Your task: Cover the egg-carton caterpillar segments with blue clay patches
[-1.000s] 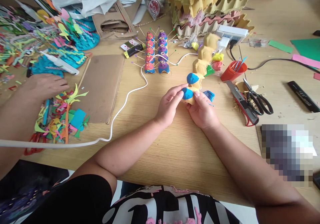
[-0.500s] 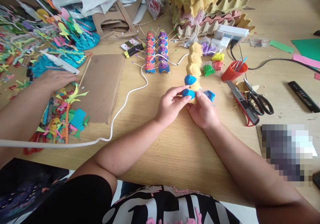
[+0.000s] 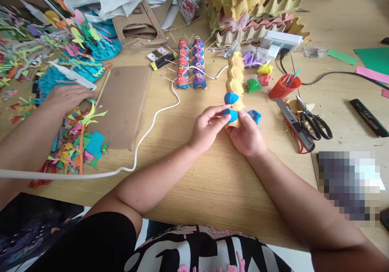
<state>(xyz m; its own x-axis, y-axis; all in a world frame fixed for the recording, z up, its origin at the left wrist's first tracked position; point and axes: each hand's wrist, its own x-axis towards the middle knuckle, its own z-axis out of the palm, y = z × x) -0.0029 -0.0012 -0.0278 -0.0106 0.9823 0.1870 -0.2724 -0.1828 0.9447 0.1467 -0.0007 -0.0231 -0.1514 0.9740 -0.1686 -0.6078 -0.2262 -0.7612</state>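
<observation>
Egg-carton strip (image 3: pixel 235 79): near end between the hands, rest extending toward twelve o'clock over the counter (image 3: pixel 170 187)
Blue clay caps (image 3: pixel 231 98): on its two nearest cups
Left hand (image 3: pixel 208 128): pinching the nearer cap
Right hand (image 3: pixel 247 136): grasping the strip's near end
Orange-red cup (image 3: pixel 285 86): two o'clock from the hands
Painted carton figures (image 3: pixel 199 81): eleven o'clock

Bright, wide-lens edge distort., pixelated patch

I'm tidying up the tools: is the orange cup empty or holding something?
Holding something: thin blue sticks poke out of the orange cup. How full it is inside, I cannot tell.
</observation>
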